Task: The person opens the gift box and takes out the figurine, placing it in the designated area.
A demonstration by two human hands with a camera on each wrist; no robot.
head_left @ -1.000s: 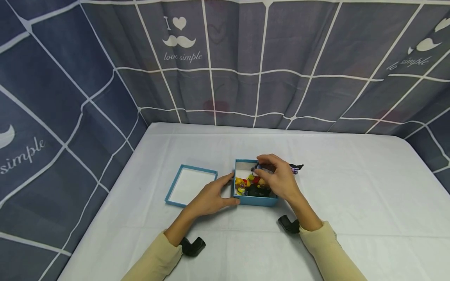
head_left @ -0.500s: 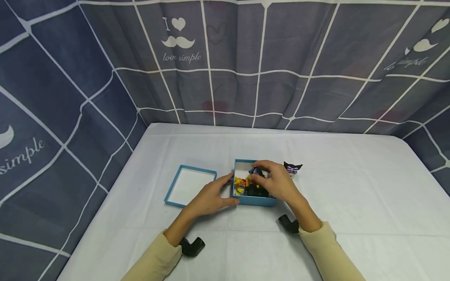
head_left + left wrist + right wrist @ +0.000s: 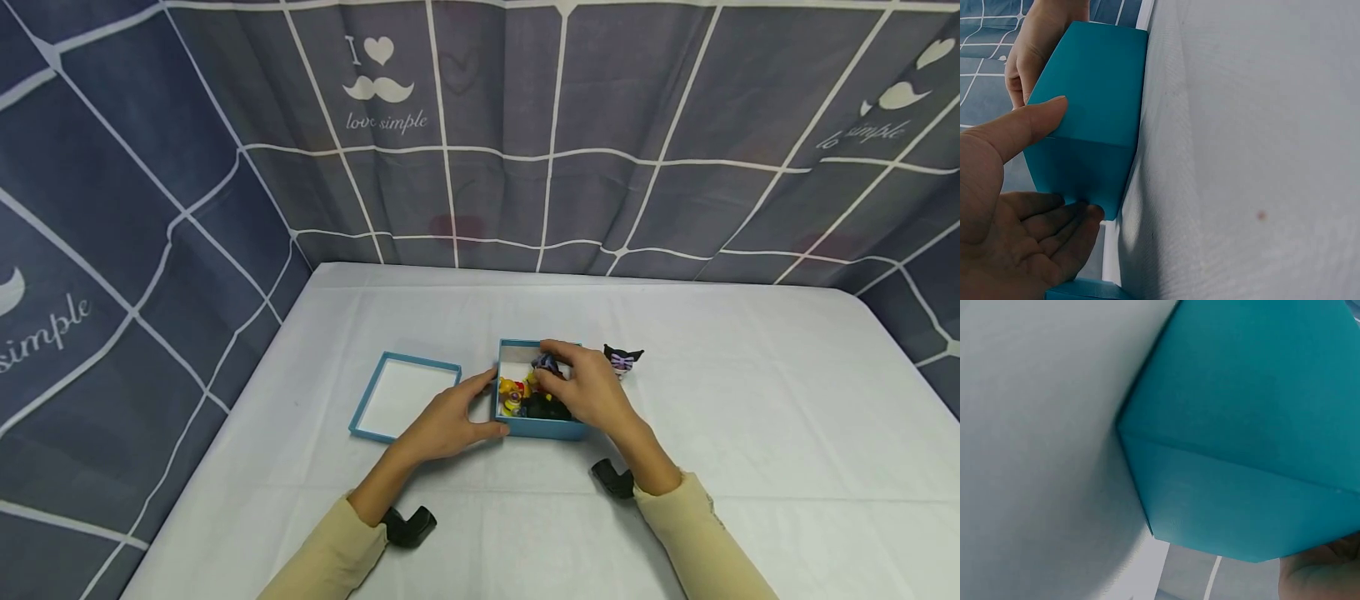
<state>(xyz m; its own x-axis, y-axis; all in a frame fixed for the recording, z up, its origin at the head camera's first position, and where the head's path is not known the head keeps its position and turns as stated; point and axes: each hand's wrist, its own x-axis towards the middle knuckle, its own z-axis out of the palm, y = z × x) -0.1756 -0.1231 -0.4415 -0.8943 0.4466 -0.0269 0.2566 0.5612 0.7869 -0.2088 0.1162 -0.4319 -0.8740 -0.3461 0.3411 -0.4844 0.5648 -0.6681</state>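
A blue open box (image 3: 540, 429) stands on the table with several small toy figures in it. My left hand (image 3: 450, 425) holds its near left corner, the thumb (image 3: 1041, 122) on the front face and the fingertips against the left side. Inside the box, my right hand (image 3: 596, 387) pinches a dark blue toy figure (image 3: 546, 363) between thumb and fingers. A yellow toy figure (image 3: 512, 393) and a black object (image 3: 547, 407) lie near it. In the right wrist view the box wall hides the fingertips of the right hand (image 3: 1316, 575).
Left of the box lies its blue-rimmed lid (image 3: 405, 396), white inside facing up. Behind the right hand, a black-eared toy with a purple bow (image 3: 623, 360) rests on the white tablecloth (image 3: 750, 400). Grid-patterned curtains (image 3: 495, 192) surround the table.
My right hand has moved slightly left and lower into the box with the dark blue toy figure, uncovering more of the black-eared toy. The left hand has stayed on the box.
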